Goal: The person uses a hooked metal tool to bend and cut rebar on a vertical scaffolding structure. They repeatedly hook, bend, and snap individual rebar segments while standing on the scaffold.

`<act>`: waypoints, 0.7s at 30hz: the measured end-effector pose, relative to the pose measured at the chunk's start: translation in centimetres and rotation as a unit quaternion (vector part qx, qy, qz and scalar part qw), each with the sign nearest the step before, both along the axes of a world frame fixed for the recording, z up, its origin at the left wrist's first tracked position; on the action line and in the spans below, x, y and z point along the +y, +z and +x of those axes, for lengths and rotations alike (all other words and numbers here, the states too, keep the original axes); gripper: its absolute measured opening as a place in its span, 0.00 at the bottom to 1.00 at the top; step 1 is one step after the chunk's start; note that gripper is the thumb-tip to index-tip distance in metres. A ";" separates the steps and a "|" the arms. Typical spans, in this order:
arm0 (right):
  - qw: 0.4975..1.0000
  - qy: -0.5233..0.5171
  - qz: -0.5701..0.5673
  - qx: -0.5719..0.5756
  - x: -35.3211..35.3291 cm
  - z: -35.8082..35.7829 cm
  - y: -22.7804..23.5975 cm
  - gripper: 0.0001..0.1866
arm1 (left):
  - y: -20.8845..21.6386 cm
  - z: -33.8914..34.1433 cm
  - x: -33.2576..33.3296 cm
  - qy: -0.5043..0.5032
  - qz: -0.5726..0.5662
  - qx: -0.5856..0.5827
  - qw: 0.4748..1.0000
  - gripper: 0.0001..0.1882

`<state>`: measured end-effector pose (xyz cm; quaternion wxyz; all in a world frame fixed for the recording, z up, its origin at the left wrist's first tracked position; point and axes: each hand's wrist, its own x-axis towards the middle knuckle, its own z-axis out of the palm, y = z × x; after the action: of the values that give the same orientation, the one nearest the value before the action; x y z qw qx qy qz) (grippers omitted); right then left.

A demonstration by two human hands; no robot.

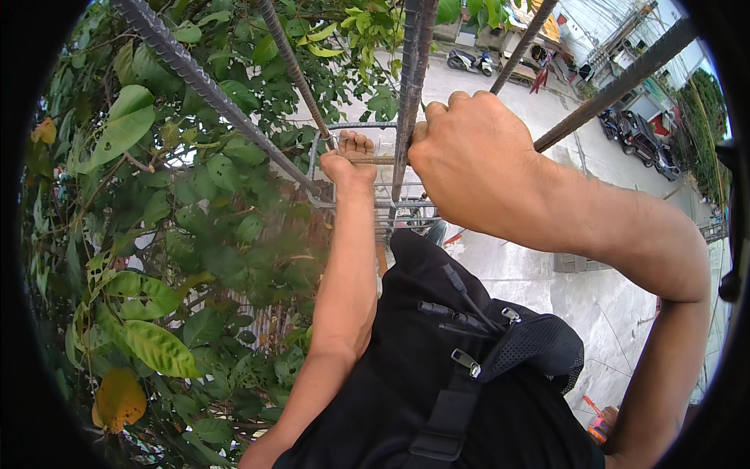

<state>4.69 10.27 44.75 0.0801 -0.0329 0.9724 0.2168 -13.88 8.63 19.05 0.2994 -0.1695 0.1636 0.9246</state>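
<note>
A thin brownish steel rod [378, 161] runs level between my two hands, crossing close to a thick upright rebar [408, 94]. My left hand [351, 159] is closed around the rod's left end, palm up with the fingers curled, beside a slimmer rebar [301, 74]. My right hand [473, 148] makes a fist, back upward, against the right side of the thick rebar. The rod leads into this fist, which hides its end. Below the hands, square steel stirrups [375, 205] ring the upright bars.
Dense leafy branches [156, 234] crowd the left side. Another rebar [211, 94] slants there; one more [617, 90] passes beyond my right wrist. Far below lies a concrete street [508, 270] with parked motorcycles [470, 61]. A black pouch [531, 352] hangs at my chest.
</note>
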 end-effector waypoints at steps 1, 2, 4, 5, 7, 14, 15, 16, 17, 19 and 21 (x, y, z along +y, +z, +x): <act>1.000 -0.014 0.012 -0.017 0.0 0.0 0.0 0.10 | 0.4 0.1 0.0 -0.002 0.001 -0.024 1.000 0.19; 1.000 0.001 0.013 0.001 0.1 -0.1 0.1 0.10 | 0.8 0.2 0.0 0.004 -0.010 -0.025 1.000 0.19; 1.000 -0.011 0.003 -0.016 0.3 -0.1 0.2 0.10 | 1.5 0.3 0.1 0.014 -0.057 -0.048 0.997 0.20; 1.000 0.001 -0.004 -0.016 0.6 -0.3 0.3 0.10 | 1.6 0.4 0.2 0.020 -0.052 -0.058 0.997 0.21; 0.999 -0.004 -0.023 -0.049 1.1 -0.4 0.2 0.11 | 1.4 0.7 0.4 0.028 -0.034 -0.045 0.998 0.23; 0.999 -0.020 0.012 0.029 -0.2 4.0 -5.4 0.15 | -2.2 1.4 1.3 0.054 0.083 0.025 0.995 0.25; 0.998 -0.006 0.004 0.068 0.2 4.5 -6.1 0.15 | -2.5 1.5 1.2 0.049 0.084 0.041 0.994 0.24; 0.998 -0.010 -0.003 0.066 0.4 4.8 -6.6 0.15 | -2.7 1.6 1.2 0.044 0.075 0.042 0.995 0.25; 0.997 -0.006 -0.009 0.083 0.6 4.9 -6.9 0.16 | -2.7 1.6 1.2 0.038 0.067 0.041 0.996 0.25; 0.996 0.000 -0.023 0.081 1.0 4.9 -7.0 0.15 | -2.3 1.6 0.9 0.029 0.033 0.027 0.999 0.25; 0.996 -0.008 -0.044 0.076 1.4 4.6 -6.5 0.15 | -1.8 1.5 0.7 0.027 0.028 0.018 0.999 0.24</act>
<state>9.27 11.65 38.23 0.0056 -0.0124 0.9844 0.1755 -12.36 9.38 17.28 0.2761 -0.1491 0.1383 0.9394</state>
